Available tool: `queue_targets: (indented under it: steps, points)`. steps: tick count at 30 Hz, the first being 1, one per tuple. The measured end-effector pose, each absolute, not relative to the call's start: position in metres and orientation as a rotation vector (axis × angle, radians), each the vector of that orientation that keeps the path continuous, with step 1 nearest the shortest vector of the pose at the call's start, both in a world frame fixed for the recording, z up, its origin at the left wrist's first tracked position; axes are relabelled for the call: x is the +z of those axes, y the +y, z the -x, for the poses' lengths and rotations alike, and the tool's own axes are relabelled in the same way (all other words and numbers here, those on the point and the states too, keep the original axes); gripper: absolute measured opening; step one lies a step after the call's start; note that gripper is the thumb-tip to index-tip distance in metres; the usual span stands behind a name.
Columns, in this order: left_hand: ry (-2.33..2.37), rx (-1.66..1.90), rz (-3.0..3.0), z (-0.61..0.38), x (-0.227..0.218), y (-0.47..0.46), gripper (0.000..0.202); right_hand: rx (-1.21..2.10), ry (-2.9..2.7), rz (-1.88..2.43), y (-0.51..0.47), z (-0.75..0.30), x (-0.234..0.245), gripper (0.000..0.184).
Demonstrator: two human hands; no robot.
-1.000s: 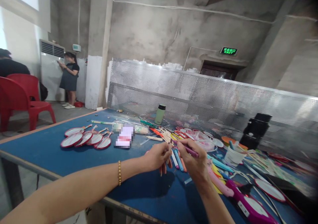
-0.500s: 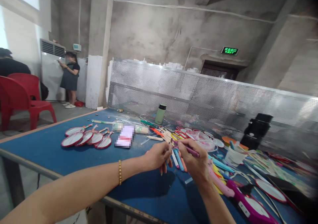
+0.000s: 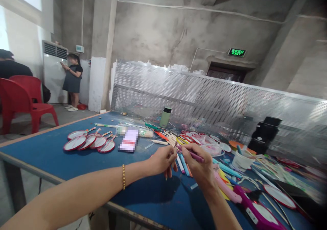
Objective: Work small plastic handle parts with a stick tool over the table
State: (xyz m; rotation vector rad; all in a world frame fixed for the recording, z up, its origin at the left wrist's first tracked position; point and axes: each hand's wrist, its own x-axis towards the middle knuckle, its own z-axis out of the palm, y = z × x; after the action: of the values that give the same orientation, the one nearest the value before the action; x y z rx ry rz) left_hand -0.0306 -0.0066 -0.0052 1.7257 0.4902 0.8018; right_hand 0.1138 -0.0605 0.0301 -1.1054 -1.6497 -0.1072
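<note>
left hand (image 3: 163, 161): pinching a thin stick (image 3: 175, 151) between thumb and fingers, the stick's upper end poking out above the grip. right hand (image 3: 203, 168): grasping a purple pen (image 3: 197, 156) in a writing hold, its tip pointing left and lying right by the stick's upper end. whether the two are touching, i cannot tell.

both hands seem to be hovering over the blue tabletop (image 3: 92, 165), a shadow falling beneath them. markers (image 3: 184, 165) are lying just under and between them; loose sticks (image 3: 172, 136) are fanning out beyond. five round paddles (image 3: 74, 143) are overlapping off to the left, a phone (image 3: 129, 140) sitting between them and the left hand.

risks, as i am judging them: the stick is offering a narrow surface, so a small wobble could be sending the pen past it and onto the left fingers. with neither hand visibly resting on anything, such wobble is looking likely. a loosening pinch could be letting the stick twist, or drop among the markers. a low sweep of the right wrist could be knocking those markers out of line.
</note>
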Motion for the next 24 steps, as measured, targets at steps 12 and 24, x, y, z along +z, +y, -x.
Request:
queue_targets:
  steps: [12,24]
  points:
    - [0.469,0.812,-1.722,0.0309,-0.0074,-0.0051,0.022,-0.096,-1.636,1.123,-0.0610,-0.1150,0.0281,0.017]
    - [0.472,0.812,-1.732,0.0319,-0.0065,-0.0067,0.022,-0.126,-1.612,1.140,-0.0620,-0.1149,0.0296,0.018]
